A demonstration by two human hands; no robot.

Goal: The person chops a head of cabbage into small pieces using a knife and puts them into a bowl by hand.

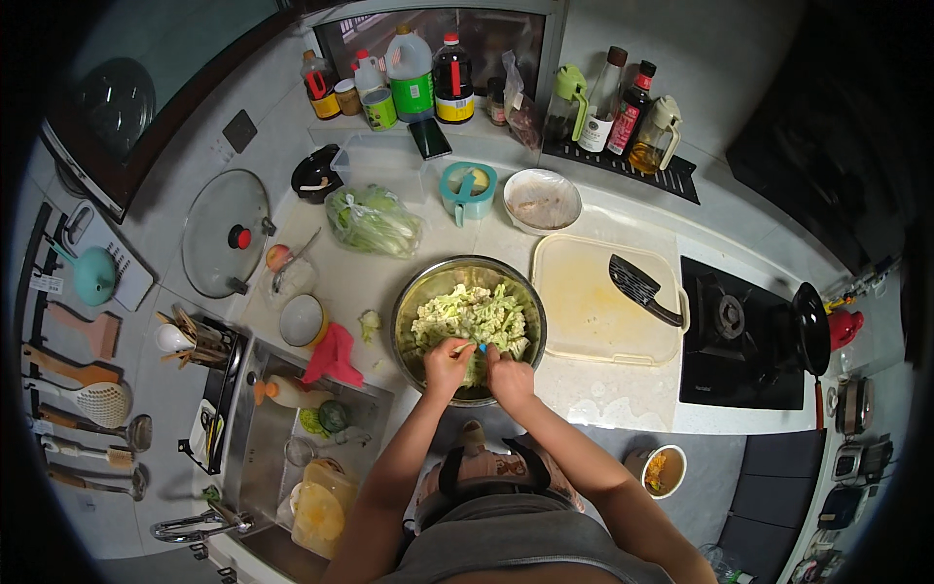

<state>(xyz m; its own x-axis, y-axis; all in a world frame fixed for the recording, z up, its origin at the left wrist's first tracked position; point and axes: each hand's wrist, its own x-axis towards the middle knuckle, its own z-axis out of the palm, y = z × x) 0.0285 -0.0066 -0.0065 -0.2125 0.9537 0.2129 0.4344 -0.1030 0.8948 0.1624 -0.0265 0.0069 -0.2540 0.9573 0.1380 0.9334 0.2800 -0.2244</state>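
A large stainless steel bowl (429, 286) stands before me on the counter, holding a heap of cut cauliflower florets (467, 310). Over its near side, my left hand (445, 369) pinches a pale green cauliflower piece (461, 348) between thumb and fingers. My right hand (509, 374) meets it from the other side, closed around a small tool with a blue part (482, 348); most of the tool is hidden by the fingers, so its kind is unclear. Both hands are close together, just above the florets.
Right of the bowl, a black cleaver (635, 281) lies on a cream cutting board (576, 321), beside a gas hob (737, 372). At left are a loose floret (370, 325), bagged green vegetables (373, 223) and a sink (252, 431). A waste bucket (678, 478) stands on the floor.
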